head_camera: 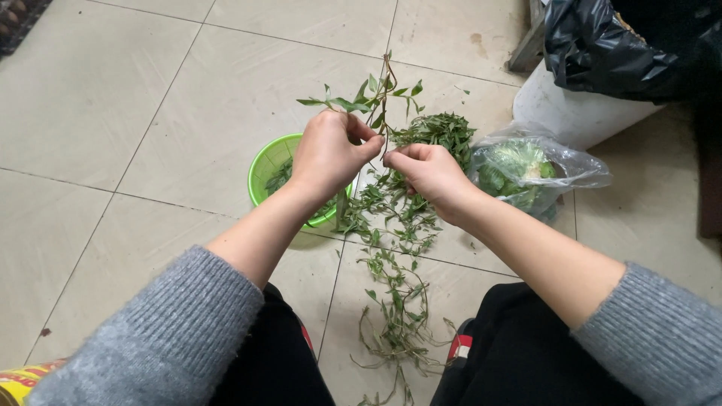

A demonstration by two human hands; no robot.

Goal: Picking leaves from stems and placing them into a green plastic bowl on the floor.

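we pinch a leafy sprig in both hands, left hand and right hand clamped on its stem, seemingly stripping leaves; next calls for a gentle pull.

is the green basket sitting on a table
No, the green basket sits on the tiled floor, partly behind the left hand.

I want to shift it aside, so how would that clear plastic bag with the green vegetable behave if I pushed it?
The bag looks thin and crinkled, so it would likely slide and crumple. The round vegetable inside might roll a little.
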